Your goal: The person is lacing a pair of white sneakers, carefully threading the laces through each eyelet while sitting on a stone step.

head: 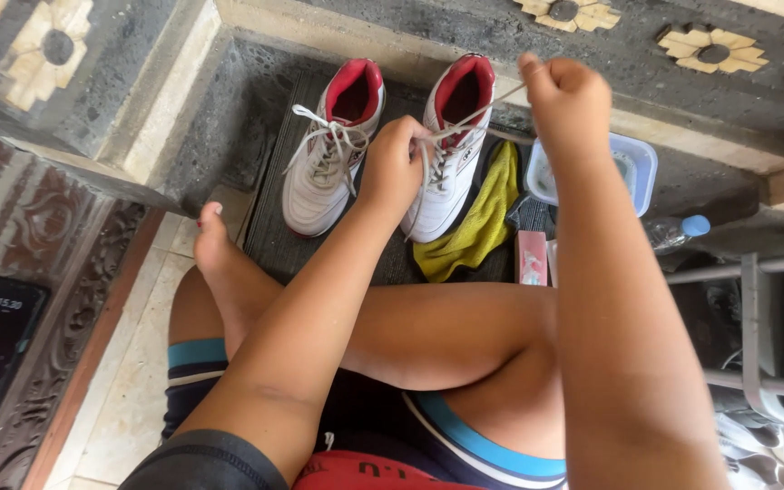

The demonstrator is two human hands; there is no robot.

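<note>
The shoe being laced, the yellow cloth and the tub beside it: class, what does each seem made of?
Shoe: probably smooth white synthetic or leather, given its faint sheen; red fabric-like lining. Yellow cloth: soft woven or microfibre, matt and crumpled. Tub: translucent bluish plastic, thin rim. The left hand and right hand pull a flat woven lace.

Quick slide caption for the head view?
Both hands, left and right, pull laces on a white, red-lined sneaker.

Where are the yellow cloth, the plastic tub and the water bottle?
yellow cloth [483,218], head view, middle of the folds.
plastic tub [639,163], head view, right rim.
water bottle [675,231], head view, clear body below the blue cap.
</note>
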